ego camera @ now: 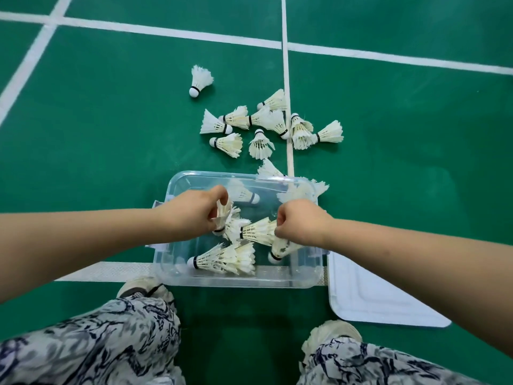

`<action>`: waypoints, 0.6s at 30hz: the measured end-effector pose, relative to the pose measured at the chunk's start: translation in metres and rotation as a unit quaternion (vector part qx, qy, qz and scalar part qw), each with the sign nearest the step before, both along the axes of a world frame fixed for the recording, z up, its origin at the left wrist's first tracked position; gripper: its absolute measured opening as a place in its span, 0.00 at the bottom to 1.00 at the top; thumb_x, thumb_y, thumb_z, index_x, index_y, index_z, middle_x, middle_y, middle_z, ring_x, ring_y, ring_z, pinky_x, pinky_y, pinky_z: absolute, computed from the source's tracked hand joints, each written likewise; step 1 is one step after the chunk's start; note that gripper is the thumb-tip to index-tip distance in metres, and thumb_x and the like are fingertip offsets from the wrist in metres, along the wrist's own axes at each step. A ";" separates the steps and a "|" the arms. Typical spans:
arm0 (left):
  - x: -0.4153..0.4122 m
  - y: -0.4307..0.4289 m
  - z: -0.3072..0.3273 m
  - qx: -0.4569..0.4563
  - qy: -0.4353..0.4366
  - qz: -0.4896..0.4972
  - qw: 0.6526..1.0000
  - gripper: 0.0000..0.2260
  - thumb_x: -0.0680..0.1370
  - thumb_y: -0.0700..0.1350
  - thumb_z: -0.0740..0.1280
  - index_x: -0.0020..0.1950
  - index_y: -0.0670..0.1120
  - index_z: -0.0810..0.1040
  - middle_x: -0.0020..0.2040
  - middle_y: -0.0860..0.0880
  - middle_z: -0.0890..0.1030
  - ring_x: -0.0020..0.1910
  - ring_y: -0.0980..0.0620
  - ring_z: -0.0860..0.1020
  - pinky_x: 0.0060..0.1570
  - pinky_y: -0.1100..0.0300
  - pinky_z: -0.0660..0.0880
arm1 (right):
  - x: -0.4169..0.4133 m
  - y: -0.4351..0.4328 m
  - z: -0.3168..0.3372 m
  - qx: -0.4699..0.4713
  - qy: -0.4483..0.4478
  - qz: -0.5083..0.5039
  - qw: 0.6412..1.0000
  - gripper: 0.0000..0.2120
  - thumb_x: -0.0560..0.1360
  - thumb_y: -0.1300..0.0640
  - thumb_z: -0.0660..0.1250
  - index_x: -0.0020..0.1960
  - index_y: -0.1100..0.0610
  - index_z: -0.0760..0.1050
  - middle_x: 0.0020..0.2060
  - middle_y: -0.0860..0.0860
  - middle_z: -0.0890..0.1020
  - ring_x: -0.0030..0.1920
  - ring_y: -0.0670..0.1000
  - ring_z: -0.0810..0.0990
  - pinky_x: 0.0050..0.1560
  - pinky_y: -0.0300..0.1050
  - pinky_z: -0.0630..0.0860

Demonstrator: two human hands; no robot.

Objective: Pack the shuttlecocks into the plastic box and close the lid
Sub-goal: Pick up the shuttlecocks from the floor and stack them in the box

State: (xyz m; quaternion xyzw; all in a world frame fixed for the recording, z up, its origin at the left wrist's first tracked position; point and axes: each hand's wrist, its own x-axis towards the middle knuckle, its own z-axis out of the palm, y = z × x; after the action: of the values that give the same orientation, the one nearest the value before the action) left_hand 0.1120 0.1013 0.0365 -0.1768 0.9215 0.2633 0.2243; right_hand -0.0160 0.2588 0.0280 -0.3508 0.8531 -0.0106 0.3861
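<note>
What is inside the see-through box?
The plastic box holds several white shuttlecocks. The left hand and right hand each hold more and cover whatever lies beneath them.

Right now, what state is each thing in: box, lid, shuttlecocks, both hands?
Plastic box: open, partly filled.
Lid: off, flat on the floor to the right of the box.
Shuttlecocks in box: several, lying loose.
Shuttlecocks on floor: a scatter beyond the box, unpacked.
Left hand: gripping a shuttlecock over the box.
Right hand: gripping shuttlecocks over the box.
</note>
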 end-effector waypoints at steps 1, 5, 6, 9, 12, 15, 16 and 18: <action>0.000 0.000 0.000 0.003 0.000 0.000 1.000 0.15 0.75 0.40 0.64 0.59 0.46 0.66 0.44 0.50 0.77 0.42 0.49 0.73 0.44 0.58 0.70 | 0.003 0.002 -0.006 0.000 -0.001 0.000 1.000 0.12 0.70 0.62 0.62 0.48 0.68 0.79 0.46 0.64 0.83 0.44 0.60 0.81 0.45 0.49 0.78; -0.002 -0.001 0.000 0.017 0.000 0.010 1.000 0.14 0.75 0.39 0.62 0.60 0.45 0.66 0.45 0.49 0.77 0.44 0.48 0.74 0.47 0.56 0.72 | 0.014 -0.001 -0.030 0.022 -0.042 -0.053 0.997 0.09 0.73 0.65 0.62 0.47 0.67 0.79 0.42 0.60 0.85 0.47 0.59 0.84 0.50 0.53 0.81; -0.003 -0.001 -0.001 0.019 0.002 0.013 1.000 0.14 0.75 0.39 0.62 0.60 0.45 0.66 0.45 0.50 0.77 0.44 0.48 0.74 0.47 0.57 0.71 | 0.016 -0.003 -0.034 0.029 -0.072 -0.085 0.993 0.08 0.74 0.65 0.62 0.46 0.67 0.79 0.40 0.59 0.85 0.46 0.59 0.84 0.51 0.54 0.81; -0.005 0.000 -0.002 0.025 0.006 0.021 0.999 0.13 0.76 0.39 0.61 0.60 0.46 0.66 0.45 0.51 0.76 0.44 0.48 0.74 0.45 0.58 0.70 | 0.021 -0.006 -0.037 0.050 -0.170 -0.210 0.962 0.10 0.78 0.65 0.60 0.37 0.61 0.70 0.29 0.55 0.78 0.37 0.55 0.83 0.43 0.48 0.80; -0.007 0.002 -0.002 0.029 0.011 0.028 0.999 0.12 0.77 0.39 0.60 0.59 0.46 0.66 0.45 0.52 0.76 0.45 0.49 0.74 0.45 0.59 0.70 | 0.023 -0.002 -0.041 0.058 -0.207 -0.257 0.942 0.12 0.78 0.67 0.59 0.36 0.60 0.66 0.28 0.54 0.74 0.27 0.48 0.75 0.31 0.40 0.74; -0.008 0.003 -0.001 0.032 0.011 0.028 0.999 0.12 0.77 0.39 0.59 0.59 0.47 0.66 0.45 0.50 0.77 0.45 0.48 0.75 0.44 0.58 0.70 | 0.027 0.001 -0.048 0.083 -0.218 -0.239 0.943 0.14 0.79 0.64 0.60 0.34 0.60 0.68 0.30 0.52 0.75 0.26 0.45 0.75 0.29 0.36 0.70; -0.009 0.003 0.000 0.034 0.010 0.029 0.999 0.12 0.77 0.39 0.59 0.59 0.47 0.66 0.46 0.49 0.78 0.45 0.47 0.75 0.44 0.57 0.70 | 0.029 0.001 -0.052 0.091 -0.212 -0.224 0.947 0.15 0.79 0.63 0.60 0.33 0.60 0.69 0.31 0.52 0.76 0.29 0.46 0.76 0.30 0.36 0.69; -0.011 0.004 0.001 0.038 0.010 0.030 0.999 0.12 0.76 0.38 0.59 0.59 0.47 0.66 0.49 0.48 0.80 0.46 0.46 0.76 0.46 0.55 0.72 | 0.031 -0.001 -0.059 0.109 -0.187 -0.197 0.956 0.16 0.78 0.63 0.61 0.32 0.59 0.70 0.33 0.53 0.77 0.37 0.51 0.76 0.33 0.38 0.70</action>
State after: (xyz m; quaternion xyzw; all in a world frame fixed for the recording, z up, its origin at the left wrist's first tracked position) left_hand 0.1014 0.1053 0.0374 -0.1930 0.9073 0.3068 0.2132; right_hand 0.0151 0.2578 -0.0312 -0.1231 0.8138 -0.0589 0.5649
